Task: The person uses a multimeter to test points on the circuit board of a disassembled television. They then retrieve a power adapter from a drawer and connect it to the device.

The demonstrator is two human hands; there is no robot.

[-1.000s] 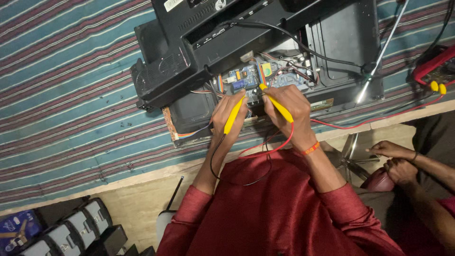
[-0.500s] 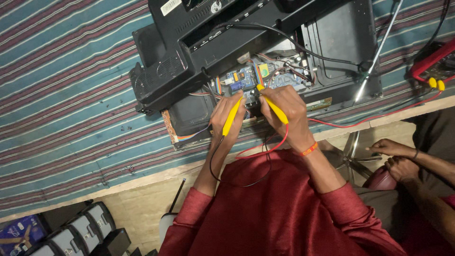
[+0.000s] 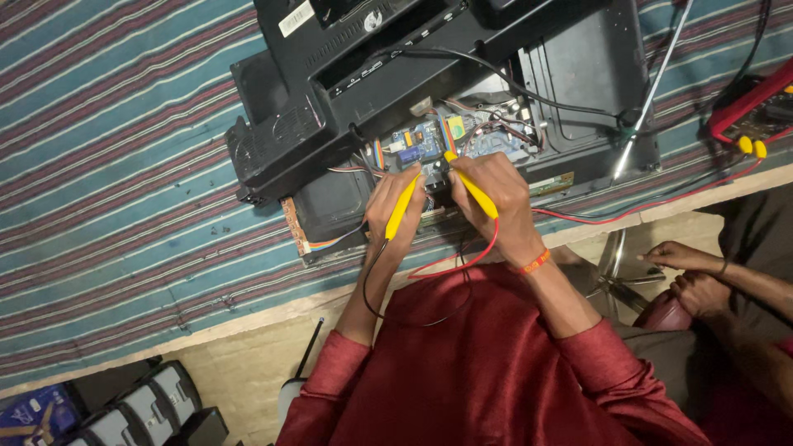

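A yellow probe is clamped in the left hand and a second probe in the right hand, fingers closed around each. Both tips are pressed to the circuit board inside the opened black set on the striped cloth. A co-worker's hands are seen at the right, well apart.
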